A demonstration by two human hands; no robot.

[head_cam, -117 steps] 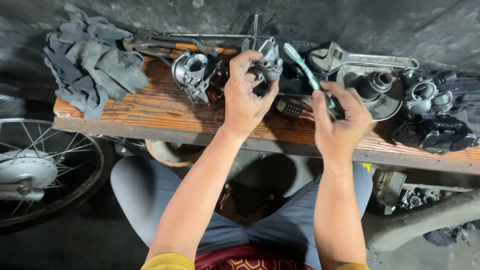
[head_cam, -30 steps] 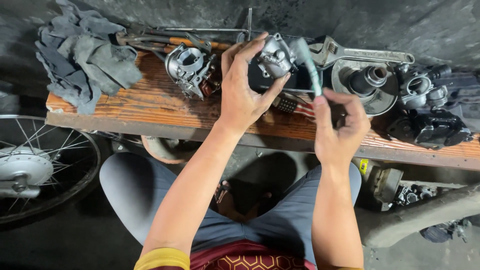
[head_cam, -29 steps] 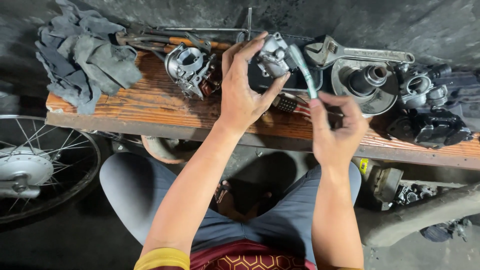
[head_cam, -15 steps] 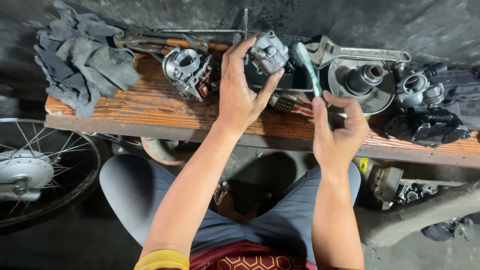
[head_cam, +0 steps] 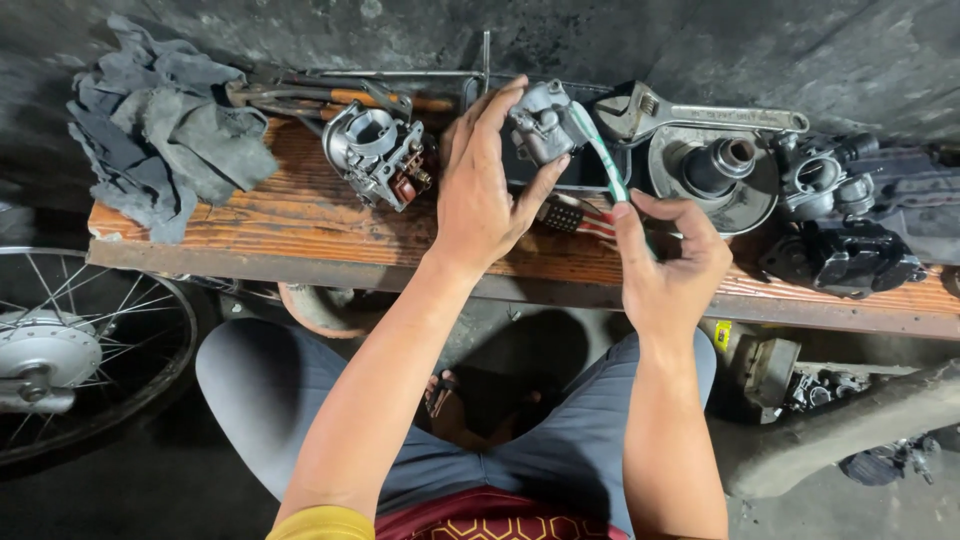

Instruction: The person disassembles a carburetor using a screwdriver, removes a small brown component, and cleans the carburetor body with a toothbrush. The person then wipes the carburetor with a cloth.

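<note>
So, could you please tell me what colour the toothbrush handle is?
Green and white, seen in the head view: the toothbrush in the right hand.

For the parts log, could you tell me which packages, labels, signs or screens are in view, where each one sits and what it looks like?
Label: a small yellow rectangle with dark marks, stuck on a grey metal part below the wooden bench, just right of the right hand.
No packages, signs or screens show.

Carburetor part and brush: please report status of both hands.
Left hand grips carburetor part. Right hand holds toothbrush, bristles on part. Nothing in the way.
</note>
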